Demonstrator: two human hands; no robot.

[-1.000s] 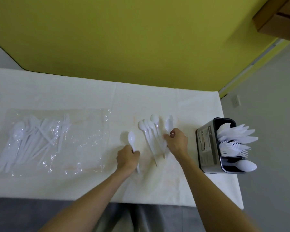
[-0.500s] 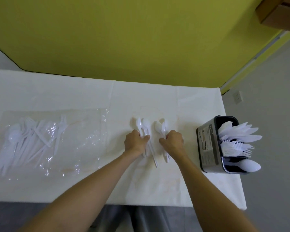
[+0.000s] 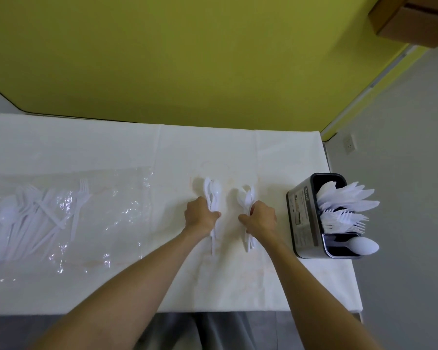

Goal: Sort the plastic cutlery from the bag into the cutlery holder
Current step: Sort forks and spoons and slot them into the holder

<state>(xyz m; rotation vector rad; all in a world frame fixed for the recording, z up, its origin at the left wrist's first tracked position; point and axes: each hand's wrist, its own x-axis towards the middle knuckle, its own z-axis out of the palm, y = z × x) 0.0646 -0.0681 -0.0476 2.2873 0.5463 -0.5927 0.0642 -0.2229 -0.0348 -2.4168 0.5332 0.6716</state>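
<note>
My left hand (image 3: pixel 200 216) is closed around a small bunch of white plastic spoons (image 3: pixel 213 193) at the middle of the table, their bowls pointing away from me. My right hand (image 3: pixel 261 217) grips a second bunch of white spoons (image 3: pixel 247 197) just to the right. The metal cutlery holder (image 3: pixel 302 215) stands at the table's right edge, holding knives, forks and one spoon (image 3: pixel 364 245) in separate compartments. The clear plastic bag (image 3: pixel 111 213) lies flat at the left with white cutlery (image 3: pixel 25 215) inside.
A white cloth covers the table (image 3: pixel 238 279). The right table edge runs just past the holder, with grey floor beyond. A yellow-green wall is behind, and a cardboard box (image 3: pixel 410 21) sits at the top right.
My left hand slid right with one spoon and joined the loose spoons. Both hands gathered the spread-out spoons into two bunches, one in each hand.
</note>
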